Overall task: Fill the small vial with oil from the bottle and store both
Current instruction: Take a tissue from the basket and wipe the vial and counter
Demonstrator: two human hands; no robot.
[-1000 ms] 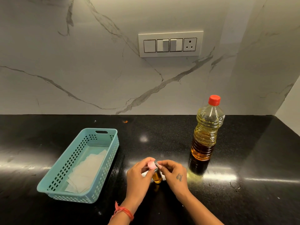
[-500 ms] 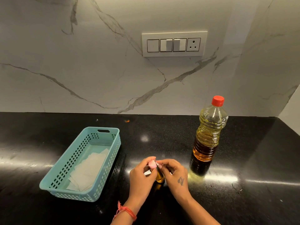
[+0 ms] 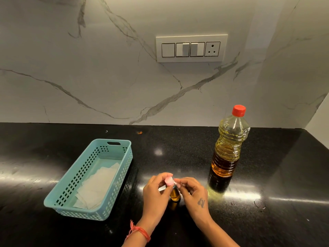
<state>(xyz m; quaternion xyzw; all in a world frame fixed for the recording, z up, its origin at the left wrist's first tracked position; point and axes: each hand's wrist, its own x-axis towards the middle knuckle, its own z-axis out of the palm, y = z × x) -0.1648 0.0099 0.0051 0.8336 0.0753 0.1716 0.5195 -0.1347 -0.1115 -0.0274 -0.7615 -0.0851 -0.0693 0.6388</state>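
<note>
A small glass vial (image 3: 175,194) holding amber oil stands on the black counter between my hands. Its pink cap (image 3: 169,180) sits at the top, pinched by fingers of both hands. My left hand (image 3: 156,192) wraps the vial's left side and touches the cap. My right hand (image 3: 193,191) holds the vial from the right, fingertips at the cap. The tall oil bottle (image 3: 228,147) with its red cap (image 3: 238,110) on stands upright to the right, untouched.
A teal perforated basket (image 3: 74,179) lined with white paper lies to the left of my hands. The black counter (image 3: 178,148) meets a marble wall at the back, which carries a switch plate (image 3: 191,49). A side wall closes the right end.
The view has shifted slightly. My hands stay on the vial, and my fingers have shifted a little on the pink cap. Bottle and basket have not moved.
</note>
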